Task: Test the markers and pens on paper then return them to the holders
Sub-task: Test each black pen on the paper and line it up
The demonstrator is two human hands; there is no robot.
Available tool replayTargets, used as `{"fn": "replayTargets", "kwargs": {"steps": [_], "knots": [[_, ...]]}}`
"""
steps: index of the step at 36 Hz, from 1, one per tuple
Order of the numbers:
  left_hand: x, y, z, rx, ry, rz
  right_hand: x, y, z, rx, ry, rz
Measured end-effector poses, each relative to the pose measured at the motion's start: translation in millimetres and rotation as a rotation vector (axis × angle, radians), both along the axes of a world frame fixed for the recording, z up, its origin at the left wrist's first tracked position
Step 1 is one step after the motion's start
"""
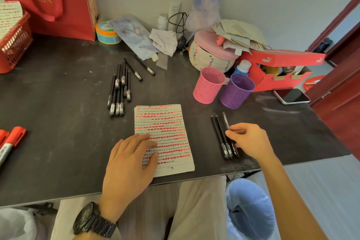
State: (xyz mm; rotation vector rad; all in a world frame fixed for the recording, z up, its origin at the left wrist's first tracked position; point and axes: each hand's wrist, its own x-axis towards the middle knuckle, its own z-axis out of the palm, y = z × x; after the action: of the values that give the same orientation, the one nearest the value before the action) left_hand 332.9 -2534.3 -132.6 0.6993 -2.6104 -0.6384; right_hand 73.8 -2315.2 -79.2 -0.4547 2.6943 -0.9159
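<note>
Pens (pixel 224 138) lie grouped near the surface's (pixel 58 103) front edge; right hand (pixel 251 140) fingers pinch one, left hand (pixel 130 161) flat, steadying paper (pixel 171 122).

A sheet of paper (pixel 165 138) lies near the front edge of the bench (pixel 58 152), with a bundle of pens (pixel 119 91) behind it to the left and three pens (pixel 224 138) just to its right. Two perforated holders (pixel 209 85) stand side by side behind those three pens, a phone (pixel 292 95) to their right. Two markers (pixel 9 142) lie at the far left edge.
</note>
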Motion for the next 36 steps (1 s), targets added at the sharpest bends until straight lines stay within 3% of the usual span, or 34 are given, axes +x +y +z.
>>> {"fn": "replayTargets", "kwargs": {"steps": [24,29,36], "knots": [[-0.2,0.4,-1.2,-0.004,0.005,0.028,11.2,-1.6,-1.6,0.034,0.020,0.009],[0.3,-0.6,-0.2,-0.015,0.026,0.035,18.2,-6.9,2.5,0.044,0.161,-0.035],[1.5,2.1,-0.9,-0.004,0.045,0.044,64.2,-35.2,-2.6,-0.173,0.319,0.064]]}}
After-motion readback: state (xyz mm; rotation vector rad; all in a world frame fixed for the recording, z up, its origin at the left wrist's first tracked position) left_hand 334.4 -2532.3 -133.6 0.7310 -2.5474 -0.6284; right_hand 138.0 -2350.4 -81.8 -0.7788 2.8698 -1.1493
